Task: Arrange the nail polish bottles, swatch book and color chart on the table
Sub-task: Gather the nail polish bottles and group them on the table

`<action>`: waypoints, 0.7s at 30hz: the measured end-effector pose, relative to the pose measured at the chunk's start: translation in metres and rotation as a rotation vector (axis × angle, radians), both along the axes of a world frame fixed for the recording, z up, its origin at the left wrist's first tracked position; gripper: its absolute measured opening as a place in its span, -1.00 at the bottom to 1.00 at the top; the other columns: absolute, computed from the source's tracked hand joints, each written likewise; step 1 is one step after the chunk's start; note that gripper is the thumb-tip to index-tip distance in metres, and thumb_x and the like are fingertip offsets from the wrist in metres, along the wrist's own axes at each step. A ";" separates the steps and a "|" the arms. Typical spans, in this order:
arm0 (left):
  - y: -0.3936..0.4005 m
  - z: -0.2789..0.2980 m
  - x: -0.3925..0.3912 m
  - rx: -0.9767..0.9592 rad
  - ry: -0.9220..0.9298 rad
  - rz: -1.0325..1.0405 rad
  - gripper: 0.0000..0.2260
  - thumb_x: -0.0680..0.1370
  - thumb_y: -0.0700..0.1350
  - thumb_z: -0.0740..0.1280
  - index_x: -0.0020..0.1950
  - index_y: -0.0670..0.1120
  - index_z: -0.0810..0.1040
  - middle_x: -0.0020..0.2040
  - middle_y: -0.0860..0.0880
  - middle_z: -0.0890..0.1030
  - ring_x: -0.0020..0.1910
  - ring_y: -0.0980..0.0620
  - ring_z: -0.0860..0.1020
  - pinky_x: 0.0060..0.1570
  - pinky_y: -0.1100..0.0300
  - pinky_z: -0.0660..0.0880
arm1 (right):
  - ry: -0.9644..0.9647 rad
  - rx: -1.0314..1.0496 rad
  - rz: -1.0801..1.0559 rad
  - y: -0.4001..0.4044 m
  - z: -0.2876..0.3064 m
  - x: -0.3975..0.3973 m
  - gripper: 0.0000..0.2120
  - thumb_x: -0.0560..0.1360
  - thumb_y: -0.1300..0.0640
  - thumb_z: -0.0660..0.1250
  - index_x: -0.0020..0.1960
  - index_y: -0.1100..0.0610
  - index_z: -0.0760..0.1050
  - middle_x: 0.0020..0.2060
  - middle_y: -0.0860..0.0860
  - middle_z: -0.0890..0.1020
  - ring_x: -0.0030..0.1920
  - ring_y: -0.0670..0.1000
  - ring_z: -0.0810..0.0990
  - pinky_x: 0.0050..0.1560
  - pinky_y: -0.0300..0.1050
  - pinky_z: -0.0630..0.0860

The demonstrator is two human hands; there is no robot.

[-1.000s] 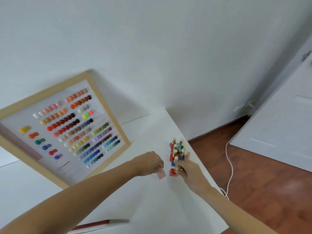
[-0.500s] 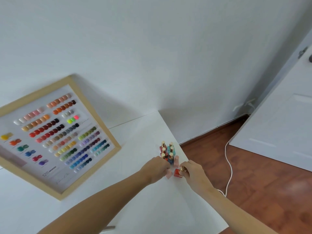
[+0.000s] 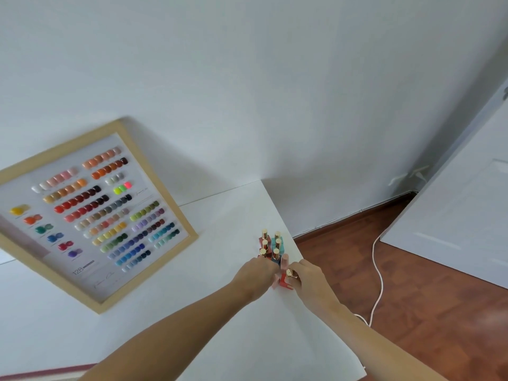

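Several gold-capped nail polish bottles (image 3: 271, 245) stand in a tight cluster near the right edge of the white table (image 3: 225, 221). My right hand (image 3: 308, 276) grips a red bottle (image 3: 286, 280) at the near end of the cluster. My left hand (image 3: 257, 272) is closed on a pale pink bottle (image 3: 275, 283) right beside it; a pink bottle (image 3: 285, 260) stands just behind. The wood-framed color chart (image 3: 96, 215) leans against the wall at the left. A dark red strip (image 3: 46, 372), perhaps the swatch book, shows at the bottom left.
The table's right edge (image 3: 299, 254) runs close beside the bottles, with brown wood floor (image 3: 426, 312) below. A white cable (image 3: 376, 273) trails across the floor. A white door or panel (image 3: 461, 204) stands at the right.
Both hands have closed in on the near end of the bottle cluster and set the red and pink bottles side by side. The camera view has shifted slightly.
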State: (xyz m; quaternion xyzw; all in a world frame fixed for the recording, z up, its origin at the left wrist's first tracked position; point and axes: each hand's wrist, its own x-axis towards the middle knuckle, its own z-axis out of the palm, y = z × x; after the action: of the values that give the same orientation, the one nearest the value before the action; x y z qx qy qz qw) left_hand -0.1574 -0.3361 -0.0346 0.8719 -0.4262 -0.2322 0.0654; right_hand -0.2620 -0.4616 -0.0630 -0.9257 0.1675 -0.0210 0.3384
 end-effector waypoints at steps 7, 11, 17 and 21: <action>0.006 0.006 -0.004 -0.032 -0.016 0.018 -0.79 0.57 -0.23 0.23 0.11 -0.07 0.61 0.07 -0.11 0.64 0.04 -0.11 0.60 0.00 0.10 0.56 | -0.005 -0.022 0.008 0.001 -0.001 0.000 -0.78 0.50 0.18 0.36 0.14 0.11 0.54 -0.16 0.00 0.56 -0.21 -0.07 0.50 -0.19 -0.29 0.44; 0.018 0.021 -0.003 -0.062 -0.001 0.050 -0.75 0.56 -0.19 0.25 0.19 -0.03 0.59 0.13 -0.09 0.62 0.11 -0.11 0.57 0.08 0.04 0.55 | -0.050 -0.003 -0.016 0.005 0.005 -0.005 -0.76 0.51 0.16 0.34 0.17 0.07 0.51 -0.11 -0.03 0.52 -0.16 -0.03 0.53 -0.13 -0.22 0.52; 0.054 0.057 0.002 -0.159 0.022 0.141 -0.71 0.54 -0.02 0.32 0.25 -0.02 0.55 0.18 -0.01 0.62 0.12 -0.02 0.58 0.11 0.06 0.52 | -0.175 -0.082 -0.061 0.024 0.023 -0.018 -0.68 0.49 0.17 0.36 0.24 0.10 0.49 0.09 0.04 0.54 0.07 0.00 0.51 0.00 -0.31 0.43; 0.094 0.088 0.004 -0.235 0.045 0.199 -0.65 0.52 0.02 0.37 0.29 0.01 0.51 0.20 0.04 0.62 0.07 0.06 0.61 0.11 0.10 0.54 | -0.279 -0.061 -0.046 0.058 0.046 -0.012 -0.78 0.48 0.22 0.37 0.12 0.14 0.53 0.05 0.05 0.54 0.04 0.05 0.54 0.00 -0.22 0.48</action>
State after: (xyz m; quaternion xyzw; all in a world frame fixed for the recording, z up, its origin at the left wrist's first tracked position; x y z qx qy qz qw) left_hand -0.1531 -0.2423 0.0536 0.8907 -0.3605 -0.1924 0.1991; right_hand -0.2739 -0.4041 -0.0173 -0.9195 0.1394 -0.1623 0.3297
